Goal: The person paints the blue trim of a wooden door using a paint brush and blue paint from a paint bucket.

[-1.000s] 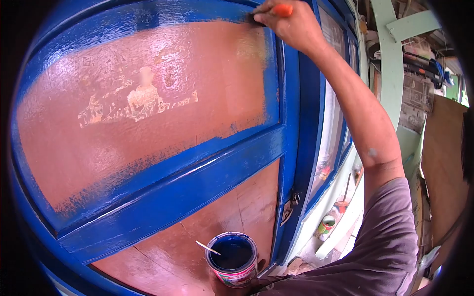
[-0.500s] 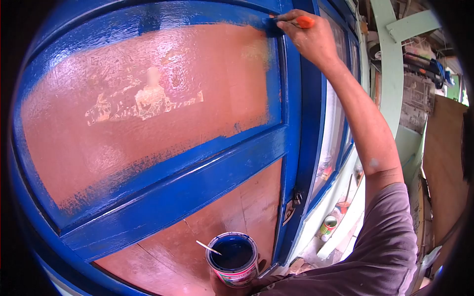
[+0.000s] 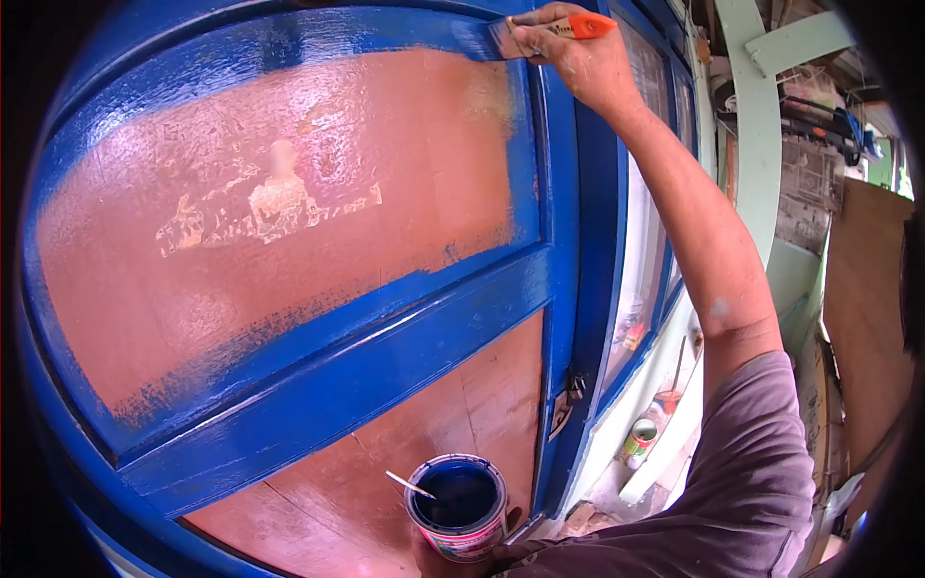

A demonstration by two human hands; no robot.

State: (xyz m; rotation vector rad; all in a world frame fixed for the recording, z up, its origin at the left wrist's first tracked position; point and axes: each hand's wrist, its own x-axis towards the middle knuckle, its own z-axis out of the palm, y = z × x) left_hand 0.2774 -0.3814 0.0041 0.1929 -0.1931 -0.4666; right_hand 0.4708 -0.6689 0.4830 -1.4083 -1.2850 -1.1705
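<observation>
My right hand (image 3: 576, 56) is closed on a paintbrush with an orange handle (image 3: 590, 26). The bristles touch the blue band along the top of the door panel (image 3: 385, 183), near its upper right corner. The panel's middle is pinkish brown, with a shiny torn patch, and blue paint surrounds it. At the bottom, my left hand (image 3: 432, 559), mostly hidden and dark, is wrapped round a paint can (image 3: 464, 545). Dark blue paint fills part of the can, and a thin white stick (image 3: 409, 484) leans over its rim.
A metal latch (image 3: 563, 409) sits on the blue door frame. Right of it are a window (image 3: 631, 279) and an open small can (image 3: 641, 437) on a ledge. Pale green beams (image 3: 758, 144) and a brown board (image 3: 867, 308) stand at the far right.
My right hand has moved left with the brush, whose bristles now lie further left along the top band. The brush handle shows more to the right. The view has shifted slightly.
</observation>
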